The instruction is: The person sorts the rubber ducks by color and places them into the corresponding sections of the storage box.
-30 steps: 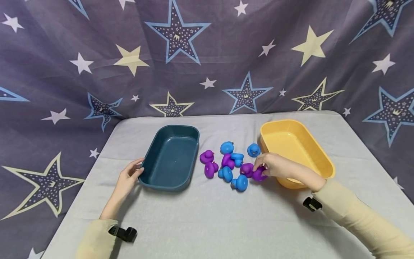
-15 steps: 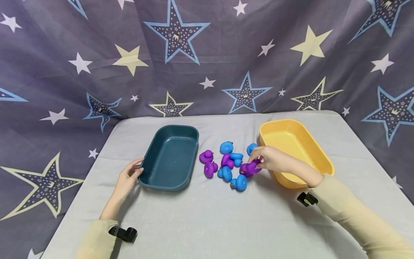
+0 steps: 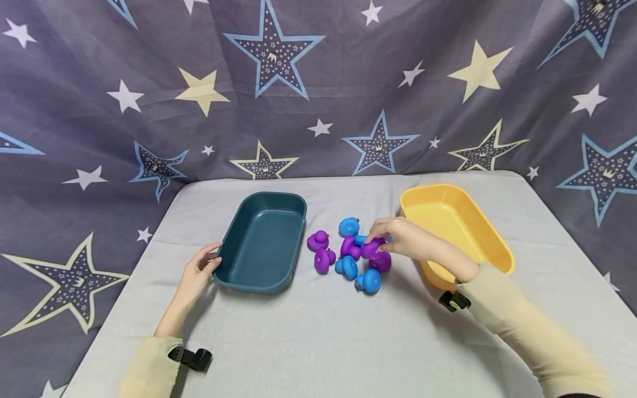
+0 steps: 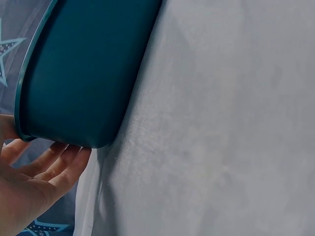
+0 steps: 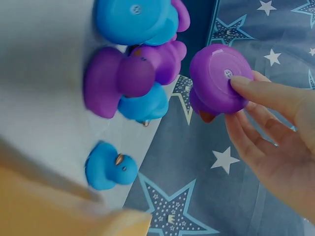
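My right hand [image 3: 405, 239] pinches a purple rubber duck [image 3: 371, 249] above the other ducks. Seen in the right wrist view, the thumb lies on the duck's flat round base [image 5: 219, 73], its orange beak pointing down. Below the held duck, another purple duck [image 3: 381, 262] sits on the cloth, partly covered in the head view. My left hand [image 3: 193, 279] grips the near left corner of a teal bin [image 3: 264, 249], thumb at the rim. Several fingertips [image 4: 78, 156] touch the bin's outer wall in the left wrist view. Nothing lies inside the bin.
Several blue and purple ducks cluster between the bins, among them a blue duck [image 3: 370, 281] at the front and a purple duck [image 3: 318, 240] beside the teal bin. A yellow bin [image 3: 448, 207] stands at right. Behind the table hangs a starry curtain [image 3: 323, 83].
My right hand has lifted the purple duck from beside the yellow bin and carried it left and up, over the neighbouring ducks. The left hand and teal bin have stayed in place.
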`<move>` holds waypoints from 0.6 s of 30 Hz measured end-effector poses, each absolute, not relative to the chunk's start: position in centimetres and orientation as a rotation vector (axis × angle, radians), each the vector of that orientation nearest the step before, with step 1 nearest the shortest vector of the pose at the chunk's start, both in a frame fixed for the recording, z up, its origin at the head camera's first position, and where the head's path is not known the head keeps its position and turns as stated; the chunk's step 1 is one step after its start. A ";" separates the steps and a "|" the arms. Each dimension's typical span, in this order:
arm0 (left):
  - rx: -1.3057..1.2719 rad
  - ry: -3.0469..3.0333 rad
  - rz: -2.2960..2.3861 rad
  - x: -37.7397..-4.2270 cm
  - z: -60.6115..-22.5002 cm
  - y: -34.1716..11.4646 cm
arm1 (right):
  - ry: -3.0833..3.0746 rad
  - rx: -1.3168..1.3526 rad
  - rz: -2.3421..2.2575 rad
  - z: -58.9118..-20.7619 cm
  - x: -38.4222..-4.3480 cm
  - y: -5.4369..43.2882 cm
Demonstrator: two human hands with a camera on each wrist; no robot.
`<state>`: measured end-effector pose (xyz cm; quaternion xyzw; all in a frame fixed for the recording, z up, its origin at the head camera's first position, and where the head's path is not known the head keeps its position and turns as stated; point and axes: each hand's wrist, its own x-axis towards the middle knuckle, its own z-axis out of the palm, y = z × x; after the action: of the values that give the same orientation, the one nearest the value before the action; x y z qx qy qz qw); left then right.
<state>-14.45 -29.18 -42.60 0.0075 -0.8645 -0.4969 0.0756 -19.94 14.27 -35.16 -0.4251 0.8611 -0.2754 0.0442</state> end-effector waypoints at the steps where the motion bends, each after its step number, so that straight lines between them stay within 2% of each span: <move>1: 0.023 -2.591 -1.492 -14.4 -42.6 -29.2 | 2.628 -1.304 -0.861 -35.1 -20.0 14.1; 18: 0.020 -2.581 -1.493 -14.4 -42.8 -29.2 | 2.628 -1.307 -1.088 -35.2 -21.0 10.4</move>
<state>-14.40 -29.16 -42.78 0.0066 -0.8629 -0.4990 0.0797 -20.95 10.43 -35.18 -0.4175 0.8396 -0.3476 0.0056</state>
